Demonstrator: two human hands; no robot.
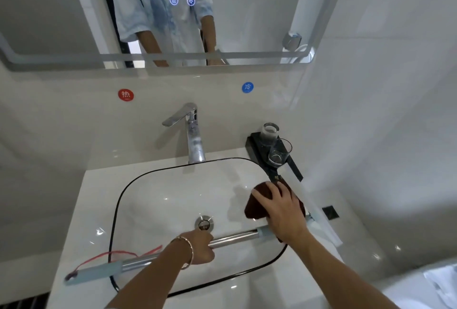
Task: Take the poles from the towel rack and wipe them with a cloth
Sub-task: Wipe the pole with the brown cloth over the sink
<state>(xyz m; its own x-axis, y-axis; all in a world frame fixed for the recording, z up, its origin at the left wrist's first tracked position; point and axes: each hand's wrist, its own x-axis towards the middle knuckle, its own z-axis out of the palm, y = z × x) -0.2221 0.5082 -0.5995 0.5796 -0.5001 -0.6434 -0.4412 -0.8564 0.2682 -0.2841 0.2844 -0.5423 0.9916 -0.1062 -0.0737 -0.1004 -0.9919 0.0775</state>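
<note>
One pole (pixel 235 237) off the rack, held level over the sink (pixel 160 197) from 8 o'clock to 3 o'clock; left hand (pixel 197 247) wrapped round its middle, fingers clamped on the chrome; right hand (pixel 284 212) at 3 o'clock, fingers curved over the dark red cloth (pixel 254 207), holding it bunched at the pole's right end, contact hidden under the palm.

Likely risks: smooth chrome slipping through a single mid-grip under hard rubbing, then a drop onto the basin, a chip or a clatter; the right end swinging toward the two glasses (pixel 279 150) on the black tray (pixel 254 140) at 1 o'clock, near the cloth hand; the red string (pixel 99 256) at the 8 o'clock end snagging on the sink rim.

Tight room on the right: tray, glasses and a pale bar of uncertain kind just beside the cloth; tap (pixel 195 143) upright at 12 o'clock, well apart from the pole; open room over the basin centre and leftward along the white surface (pixel 91 209) at 9 o'clock; safest strokes probably along the pole toward the left hand, away from the glass.
</note>
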